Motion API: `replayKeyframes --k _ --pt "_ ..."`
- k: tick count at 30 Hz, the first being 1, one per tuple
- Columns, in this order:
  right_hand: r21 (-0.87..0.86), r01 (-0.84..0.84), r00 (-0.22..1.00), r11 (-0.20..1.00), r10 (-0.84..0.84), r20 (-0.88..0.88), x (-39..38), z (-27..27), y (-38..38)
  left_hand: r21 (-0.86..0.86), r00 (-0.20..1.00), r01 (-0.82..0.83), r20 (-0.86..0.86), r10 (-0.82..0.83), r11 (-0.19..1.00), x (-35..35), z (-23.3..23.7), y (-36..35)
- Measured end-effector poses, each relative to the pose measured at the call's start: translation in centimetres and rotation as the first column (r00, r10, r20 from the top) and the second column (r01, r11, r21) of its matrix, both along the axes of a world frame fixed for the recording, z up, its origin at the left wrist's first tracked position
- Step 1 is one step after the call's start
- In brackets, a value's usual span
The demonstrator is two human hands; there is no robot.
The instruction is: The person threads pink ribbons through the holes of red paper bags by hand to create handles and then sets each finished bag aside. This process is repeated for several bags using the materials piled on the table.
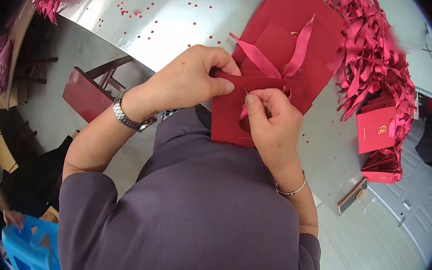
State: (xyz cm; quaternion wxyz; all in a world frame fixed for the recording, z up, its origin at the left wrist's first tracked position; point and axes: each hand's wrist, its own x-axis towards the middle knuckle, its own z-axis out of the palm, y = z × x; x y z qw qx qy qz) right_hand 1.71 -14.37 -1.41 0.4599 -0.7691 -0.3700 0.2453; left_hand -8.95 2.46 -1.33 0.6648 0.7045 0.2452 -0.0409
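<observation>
A dark red paper bag [228,120] is upright near my body at the table's edge. My left hand [195,76] grips the bag's upper left edge between thumb and fingers. Close to the bag's front, my right hand [272,117] pinches the tip of a red ribbon [243,111] between thumb and forefinger. Just beyond lies a stack of red bags [318,46], with two loose ribbon ends [300,47] standing up in front of it. The inside of the bag is hidden.
Red ribbons [364,55] pile up at the right, beside finished-looking small bags [375,130]. A phone [351,196] lies at the table's right edge. Red dots litter the metal table [172,47]. At left are a wooden stool [87,94], a blue chair [34,245] and another person's hand [13,218].
</observation>
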Motion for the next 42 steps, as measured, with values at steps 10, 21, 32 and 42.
replayKeyframes --k 10,21,32,42 --pt "-0.08 0.036 0.998 0.996 -0.04 -0.053 -0.3 0.6 1.4 0.251 0.977 -0.062 0.214 0.007 0.966 -0.8 -1.1 -1.0" --pt "-0.153 0.085 0.944 0.985 -0.129 -0.304 0.0 1.5 2.1 0.394 0.928 -0.174 0.372 0.017 0.903 -0.8 -1.5 -1.8" --pt "-0.243 -0.066 0.793 0.968 0.199 0.577 -0.2 1.6 2.7 0.559 0.907 -0.29 0.42 0.037 0.777 -0.5 -2.0 -2.8" --pt "-0.044 0.061 0.996 0.997 -0.058 0.068 -1.5 0.3 2.0 0.266 0.964 -0.227 0.195 0.179 0.937 -0.8 -2.3 -1.3"
